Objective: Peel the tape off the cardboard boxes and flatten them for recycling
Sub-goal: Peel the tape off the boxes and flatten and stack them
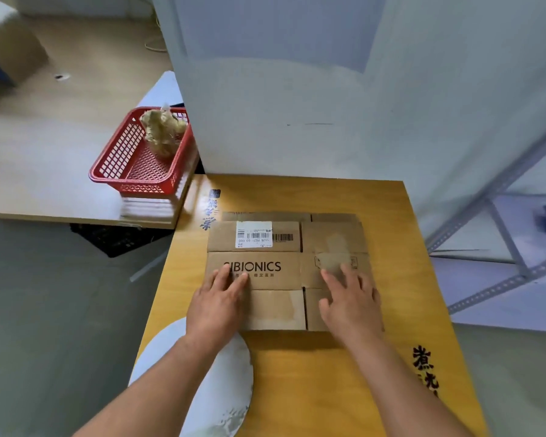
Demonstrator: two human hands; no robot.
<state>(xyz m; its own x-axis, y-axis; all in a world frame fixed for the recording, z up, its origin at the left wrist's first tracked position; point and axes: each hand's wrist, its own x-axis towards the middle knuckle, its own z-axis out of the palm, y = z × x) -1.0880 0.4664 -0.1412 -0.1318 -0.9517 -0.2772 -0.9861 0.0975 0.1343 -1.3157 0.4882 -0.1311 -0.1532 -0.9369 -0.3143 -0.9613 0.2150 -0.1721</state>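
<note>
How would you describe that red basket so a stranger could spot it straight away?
Start at the yellow wooden table where both hands press a flattened cardboard box. Look past its far left corner to the paler desk beside it. The red basket sits at that desk's edge: the only red thing, lattice-walled, holding a crumpled wad of tape.

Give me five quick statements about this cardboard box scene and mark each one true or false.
1. The cardboard box lies flattened on the yellow table. True.
2. Both the left hand and the right hand press on it. True.
3. The red basket is empty. False: it holds a crumpled wad.
4. The shipping label lies under the right hand. False: it is on the far flap, uncovered.
5. The box reads SIBIONICS. True.
</note>
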